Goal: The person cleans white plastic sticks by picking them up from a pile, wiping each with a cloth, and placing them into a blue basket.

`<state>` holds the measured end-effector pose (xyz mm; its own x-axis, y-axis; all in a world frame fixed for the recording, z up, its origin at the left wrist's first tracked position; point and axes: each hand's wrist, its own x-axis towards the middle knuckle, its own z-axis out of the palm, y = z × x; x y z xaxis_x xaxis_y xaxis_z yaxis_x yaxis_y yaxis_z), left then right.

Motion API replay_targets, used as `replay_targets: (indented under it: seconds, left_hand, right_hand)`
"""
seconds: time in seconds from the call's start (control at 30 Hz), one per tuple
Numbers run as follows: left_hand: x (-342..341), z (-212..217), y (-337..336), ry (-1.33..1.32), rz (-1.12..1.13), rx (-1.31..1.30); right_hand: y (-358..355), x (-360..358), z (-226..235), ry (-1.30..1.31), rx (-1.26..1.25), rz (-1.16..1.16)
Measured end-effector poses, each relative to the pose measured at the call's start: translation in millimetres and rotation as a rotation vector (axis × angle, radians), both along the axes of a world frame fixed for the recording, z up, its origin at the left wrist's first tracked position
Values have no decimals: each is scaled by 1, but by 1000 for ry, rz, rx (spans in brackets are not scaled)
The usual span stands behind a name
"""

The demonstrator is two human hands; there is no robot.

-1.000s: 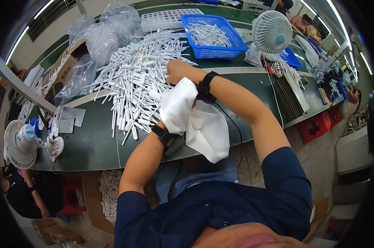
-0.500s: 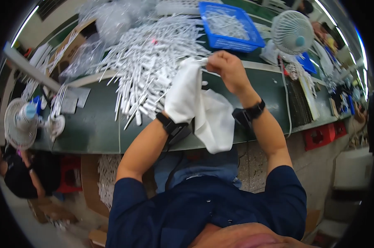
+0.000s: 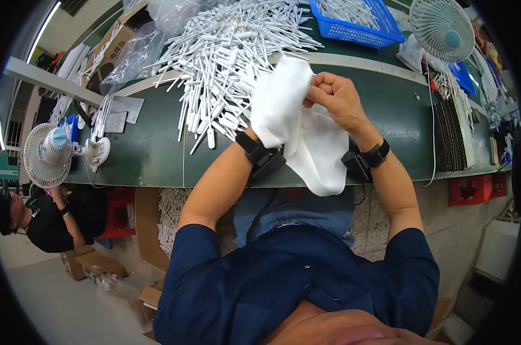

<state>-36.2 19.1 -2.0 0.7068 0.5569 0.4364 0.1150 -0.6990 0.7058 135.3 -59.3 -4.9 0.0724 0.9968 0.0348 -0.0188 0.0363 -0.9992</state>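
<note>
A white cloth (image 3: 280,100) covers my left hand, whose fingers are hidden beneath it. Only the left wrist (image 3: 251,134) shows at its lower edge, with a black band and device. The cloth's upper part stands raised over that hand, while a loose fold (image 3: 321,164) hangs toward the table's front edge. From the right, my right hand (image 3: 339,104) pinches the cloth's side between thumb and curled fingers. Just beyond and left of the cloth spreads a large pile of white swabs (image 3: 226,69), with broad tips and thin sticks.
A blue basket (image 3: 358,35) of swabs stands at the back right, beside a fan (image 3: 443,31). Another fan (image 3: 48,154) is on the left, near grey plates (image 3: 117,121). Clear plastic bags (image 3: 136,57) lie at the back left. A person (image 3: 62,221) sits at the left.
My right hand has come down from the cloth's top to its side, and the cloth's top now stands upright. The view has shifted, moving the scene up and right in the picture.
</note>
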Motion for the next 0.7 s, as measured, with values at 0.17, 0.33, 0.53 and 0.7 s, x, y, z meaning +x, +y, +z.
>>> replay_targets:
  seconds: [0.17,0.33,0.53,0.7]
  left_hand:
    - [5,6,-12,-309,-178,-1029]
    - [8,5,-13,-104,-182,-883]
    - [14,28,-15,89,-118,-411]
    - [19,9,-2,203,-125,222]
  right_hand:
    - [-5,11,14,-35,-10,-29]
    - [-1,1,19,-48,113,-148]
    - [4,16,2,-28,153,-271]
    - [4,21,-2,87,148,-281]
